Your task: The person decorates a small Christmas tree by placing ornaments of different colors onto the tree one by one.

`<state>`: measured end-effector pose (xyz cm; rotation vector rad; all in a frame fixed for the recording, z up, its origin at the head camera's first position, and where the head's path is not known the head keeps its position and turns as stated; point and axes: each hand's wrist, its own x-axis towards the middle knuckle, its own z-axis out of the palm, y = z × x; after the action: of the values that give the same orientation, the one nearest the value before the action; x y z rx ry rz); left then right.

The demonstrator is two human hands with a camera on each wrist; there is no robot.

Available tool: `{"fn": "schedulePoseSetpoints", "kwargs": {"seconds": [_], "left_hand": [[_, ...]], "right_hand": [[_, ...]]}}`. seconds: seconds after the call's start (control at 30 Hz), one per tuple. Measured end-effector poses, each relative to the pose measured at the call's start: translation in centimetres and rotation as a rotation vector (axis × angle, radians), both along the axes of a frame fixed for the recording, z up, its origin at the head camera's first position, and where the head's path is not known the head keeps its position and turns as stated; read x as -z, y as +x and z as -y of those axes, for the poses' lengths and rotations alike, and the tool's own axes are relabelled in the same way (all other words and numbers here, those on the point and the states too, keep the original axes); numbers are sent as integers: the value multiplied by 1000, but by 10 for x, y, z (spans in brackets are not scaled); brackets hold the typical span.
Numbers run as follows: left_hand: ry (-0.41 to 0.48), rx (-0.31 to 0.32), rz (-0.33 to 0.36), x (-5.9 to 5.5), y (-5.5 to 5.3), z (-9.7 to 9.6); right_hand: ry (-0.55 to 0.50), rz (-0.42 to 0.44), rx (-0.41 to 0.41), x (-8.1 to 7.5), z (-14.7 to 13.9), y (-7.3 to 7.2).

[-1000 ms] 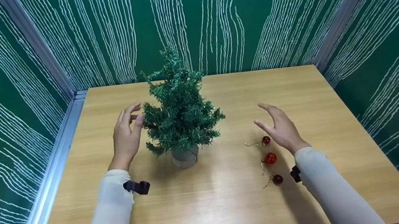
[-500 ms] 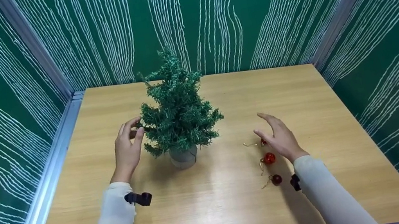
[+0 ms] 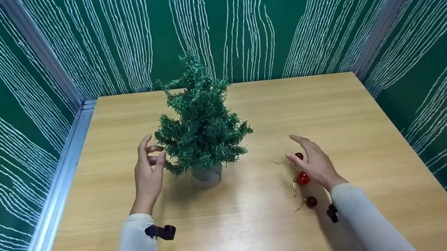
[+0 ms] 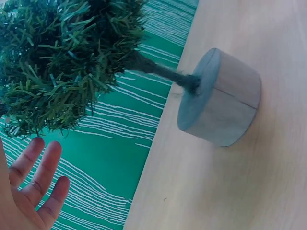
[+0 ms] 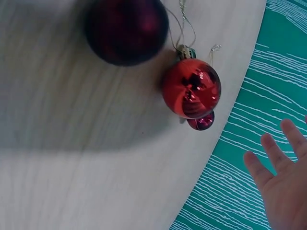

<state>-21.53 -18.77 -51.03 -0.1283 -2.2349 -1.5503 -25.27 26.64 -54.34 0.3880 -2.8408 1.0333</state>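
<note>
A small artificial Christmas tree (image 3: 203,124) stands upright on its round grey base (image 4: 225,100), left of the table's middle. My left hand (image 3: 149,178) is beside the tree's left lower branches, fingers loosely bent and holding nothing; in the left wrist view its fingertips (image 4: 36,143) come right at the foliage. On the right, my right hand (image 3: 316,165) hovers with relaxed fingers over a row of three baubles, holding nothing. The far dark red bauble (image 3: 299,156) and the shiny red bauble (image 3: 303,178) are partly overlapped by it; the near dark red bauble (image 3: 311,202) lies closest to me.
Gold hanging strings (image 5: 184,28) trail from the baubles. The wooden table (image 3: 239,229) meets green walls (image 3: 230,22) with white wavy lines at the back and both sides. A metal frame rail (image 3: 59,181) runs along the left edge.
Both hands have come lower and nearer to me, the right one moving down over the baubles. The tree and baubles stay where they were.
</note>
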Motion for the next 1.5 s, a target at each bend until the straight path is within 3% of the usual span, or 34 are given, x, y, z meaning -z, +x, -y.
{"fn": "schedulePoseSetpoints", "kwargs": {"seconds": [0.2,0.53,0.8,1.03,1.5], "left_hand": [[27,28,-28,3,6,-3],[52,24,-29,8,13,-10],[30,45,-46,-18,34,-22],[19,41,-76,-17,35,-23],[61,37,-54,-10,32,-23]], "right_hand": [[-22,-4,23,4,-2,5],[-19,-8,31,13,-8,15],[2,11,38,19,-14,21],[6,38,65,27,-20,32],[-5,-6,73,44,-31,55]]}}
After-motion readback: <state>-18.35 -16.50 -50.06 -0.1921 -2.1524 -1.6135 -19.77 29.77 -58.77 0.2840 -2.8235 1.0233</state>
